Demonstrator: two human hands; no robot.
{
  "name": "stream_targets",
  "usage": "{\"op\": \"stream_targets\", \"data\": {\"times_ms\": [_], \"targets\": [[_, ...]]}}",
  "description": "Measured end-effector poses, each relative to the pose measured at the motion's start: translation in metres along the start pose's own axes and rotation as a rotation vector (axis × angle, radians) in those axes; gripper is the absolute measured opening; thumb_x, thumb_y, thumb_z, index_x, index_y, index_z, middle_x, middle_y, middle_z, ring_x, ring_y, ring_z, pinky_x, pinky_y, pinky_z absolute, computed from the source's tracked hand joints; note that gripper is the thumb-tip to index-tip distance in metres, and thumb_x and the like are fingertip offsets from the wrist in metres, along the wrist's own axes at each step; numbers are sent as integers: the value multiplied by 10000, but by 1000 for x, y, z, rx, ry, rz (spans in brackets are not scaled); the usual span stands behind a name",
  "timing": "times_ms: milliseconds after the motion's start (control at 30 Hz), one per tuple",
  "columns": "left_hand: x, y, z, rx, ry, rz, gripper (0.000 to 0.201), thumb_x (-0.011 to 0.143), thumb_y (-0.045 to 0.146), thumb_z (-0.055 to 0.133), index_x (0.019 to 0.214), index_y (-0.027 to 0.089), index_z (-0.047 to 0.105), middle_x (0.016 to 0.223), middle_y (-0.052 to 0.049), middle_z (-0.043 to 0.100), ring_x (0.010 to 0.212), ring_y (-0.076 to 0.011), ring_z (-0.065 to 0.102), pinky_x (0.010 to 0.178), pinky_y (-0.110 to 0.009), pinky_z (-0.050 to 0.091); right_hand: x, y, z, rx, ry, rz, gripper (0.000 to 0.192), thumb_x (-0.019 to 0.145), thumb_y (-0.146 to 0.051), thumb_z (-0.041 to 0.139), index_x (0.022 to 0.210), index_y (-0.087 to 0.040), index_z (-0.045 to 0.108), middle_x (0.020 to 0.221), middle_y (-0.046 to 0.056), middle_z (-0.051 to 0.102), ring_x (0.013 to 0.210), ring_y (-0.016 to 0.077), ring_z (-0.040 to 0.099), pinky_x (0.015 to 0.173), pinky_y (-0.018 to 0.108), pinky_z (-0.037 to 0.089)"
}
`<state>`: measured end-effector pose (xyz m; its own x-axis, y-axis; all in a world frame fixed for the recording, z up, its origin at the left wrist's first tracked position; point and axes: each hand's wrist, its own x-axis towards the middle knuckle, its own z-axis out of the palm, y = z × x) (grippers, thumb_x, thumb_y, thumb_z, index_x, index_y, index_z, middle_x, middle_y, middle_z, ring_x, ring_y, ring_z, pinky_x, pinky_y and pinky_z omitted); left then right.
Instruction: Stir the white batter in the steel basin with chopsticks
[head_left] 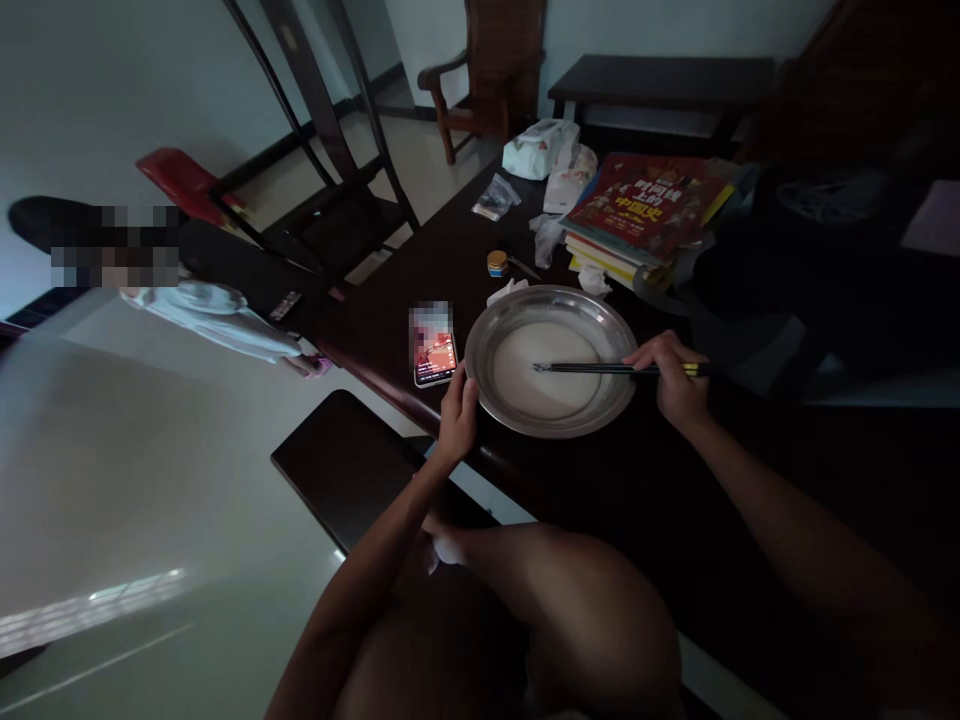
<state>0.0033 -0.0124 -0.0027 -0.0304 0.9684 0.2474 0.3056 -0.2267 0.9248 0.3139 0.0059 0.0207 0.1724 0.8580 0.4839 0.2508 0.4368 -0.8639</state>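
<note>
A wide metal basin (551, 428) stands on the dark wooden table, with a whitish liquid or batter (544, 395) in its bottom. My left hand (457, 415) grips the basin's near left rim, thumb on the outside facing me. In my right hand (679, 380) is a pair of dark chopsticks (600, 368), held nearly level across the basin from the right. Their tips touch or hover just over the white contents; I cannot tell which. A lit phone (435, 345) lies just left of the basin, close to my left hand.
Behind the basin are a small jar (496, 263), crumpled tissues (594, 281), plastic bags (540, 150) and a stack of books (645, 205). A dark bench (345, 460) runs along the table's near left side. Another person (202, 305) is at the left, near a black chair (337, 225).
</note>
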Motion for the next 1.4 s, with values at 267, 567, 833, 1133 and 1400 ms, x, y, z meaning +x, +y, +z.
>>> {"op": "stream_targets", "data": {"times_ms": [267, 567, 833, 1133, 1400], "targets": [[0, 1, 0, 4, -6, 2, 624, 1005, 647, 408, 1383, 184, 585, 1399, -129, 657, 1329, -281, 593, 1153, -436, 446, -1, 1, 1, -3, -21, 23, 452, 940, -571, 575, 618, -284, 713, 648, 5, 727, 771, 225, 657, 802, 434, 493], [1, 0, 0, 2, -2, -1, 629, 1000, 654, 413, 1381, 186, 589, 1393, -133, 661, 1322, -286, 601, 1139, -445, 459, -1, 0, 1, -15, -32, 22, 470, 938, -601, 562, 623, -284, 709, 650, 7, 723, 769, 224, 666, 804, 435, 506], [0, 1, 1, 1, 3, -3, 637, 997, 667, 407, 1368, 184, 594, 1370, -132, 675, 1287, -278, 622, 1117, -428, 475, -1, 3, 0, -7, -63, 17, 447, 940, -570, 578, 628, -286, 724, 667, 10, 731, 783, 223, 652, 811, 426, 491], [0, 0, 1, 9, -9, -5, 628, 1002, 659, 401, 1382, 193, 579, 1387, -128, 663, 1312, -280, 604, 1132, -434, 462, -1, -1, 1, 11, -55, 46, 463, 924, -593, 583, 609, -277, 710, 659, 12, 727, 768, 217, 658, 805, 424, 509], [0, 1, 1, 2, -8, -1, 633, 995, 667, 404, 1374, 196, 588, 1388, -128, 664, 1313, -279, 603, 1139, -438, 457, -1, 1, 1, 41, -24, 55, 484, 928, -599, 570, 586, -280, 692, 635, 11, 720, 726, 220, 665, 783, 433, 508]]}}
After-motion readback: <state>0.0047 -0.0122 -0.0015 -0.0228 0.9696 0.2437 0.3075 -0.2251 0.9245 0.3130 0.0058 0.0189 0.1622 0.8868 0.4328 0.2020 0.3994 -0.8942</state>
